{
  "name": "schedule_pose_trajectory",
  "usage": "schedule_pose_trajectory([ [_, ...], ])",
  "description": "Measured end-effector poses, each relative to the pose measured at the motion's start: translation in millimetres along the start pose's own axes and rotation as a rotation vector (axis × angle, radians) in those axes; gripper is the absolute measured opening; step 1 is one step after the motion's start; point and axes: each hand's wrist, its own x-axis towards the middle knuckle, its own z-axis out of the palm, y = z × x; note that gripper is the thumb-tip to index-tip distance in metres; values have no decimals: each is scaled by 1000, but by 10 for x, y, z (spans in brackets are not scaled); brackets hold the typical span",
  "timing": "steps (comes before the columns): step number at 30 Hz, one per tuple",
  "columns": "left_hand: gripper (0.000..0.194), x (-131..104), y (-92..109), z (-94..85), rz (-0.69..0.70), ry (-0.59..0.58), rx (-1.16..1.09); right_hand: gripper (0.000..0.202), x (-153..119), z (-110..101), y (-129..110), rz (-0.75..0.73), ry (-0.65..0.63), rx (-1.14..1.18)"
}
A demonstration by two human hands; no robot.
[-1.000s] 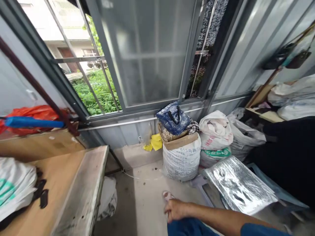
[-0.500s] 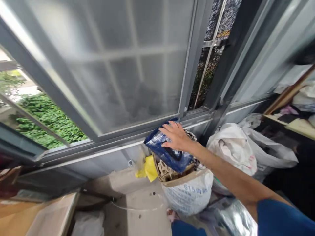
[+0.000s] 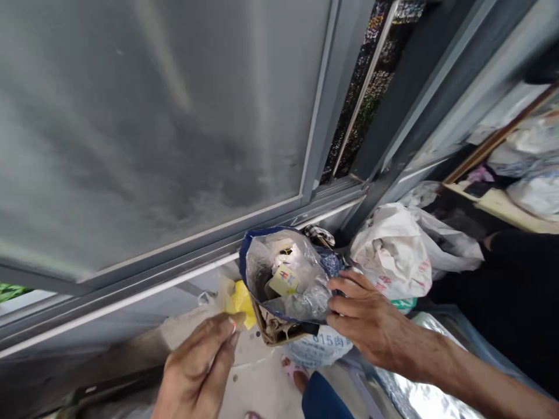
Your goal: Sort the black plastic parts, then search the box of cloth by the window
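Evidently, Two Hands Are Working at One Blue Bag

From the head view, one blue bag [image 3: 243,256] is resting on one brown carton [image 3: 261,327], just above one white sack [image 3: 323,347] marked "615". The blue bag is gaping upward, showing a crinkled silver lining and a dark blue rim. Inside, one pale yellow card [image 3: 283,280] with coloured print is lying against a pinkish-white bundle [image 3: 301,256]. The right hand [image 3: 371,317] is gripping the bag's near right edge, fingers curling over it. The left hand [image 3: 196,364] is hovering apart, thumb and forefinger close together; whether they are pinching anything, I cannot tell. One yellow bag [image 3: 243,302] is lying behind the left fingertips. One white plastic bag [image 3: 388,244] with red print is standing beyond the right hand.
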Motion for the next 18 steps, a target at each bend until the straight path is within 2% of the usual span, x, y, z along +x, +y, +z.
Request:
schedule_pose_trajectory([
  [2,20,342,106,111,-36,-37,-34,15,-83,75,-43,25,63,20],
  [4,21,592,183,249,-14,-111,-5,10,-147,135,-115,19,113,20],
  [5,26,668,196,313,21,-113,59,10,-174,157,-156,-4,137,13],
  [7,43,716,137,423,25,-28,240,14,-221,187,-224,-68,202,-5],
  [8,54,695,58,471,-57,30,321,16,-243,201,-243,-89,238,-7],
  [9,66,652,-50,519,-201,71,371,18,-264,216,-248,-91,267,-5],
  [10,73,598,-178,572,-407,72,356,19,-282,235,-239,-80,291,1],
  [12,81,496,-435,702,-847,-64,140,18,-314,276,-186,-50,319,26],
  [13,75,460,-525,775,-1014,-130,-47,18,-329,290,-148,-54,325,42],
  [14,63,440,-569,842,-1099,-164,-205,20,-346,291,-108,-75,346,58],
  [15,46,434,-555,893,-1128,-160,-349,24,-369,274,-68,-104,386,71],
  [16,31,438,-484,917,-1099,-125,-456,27,-399,235,-30,-120,440,62],
  [18,23,462,-206,857,-1002,-17,-636,25,-475,110,54,-101,564,6],
])
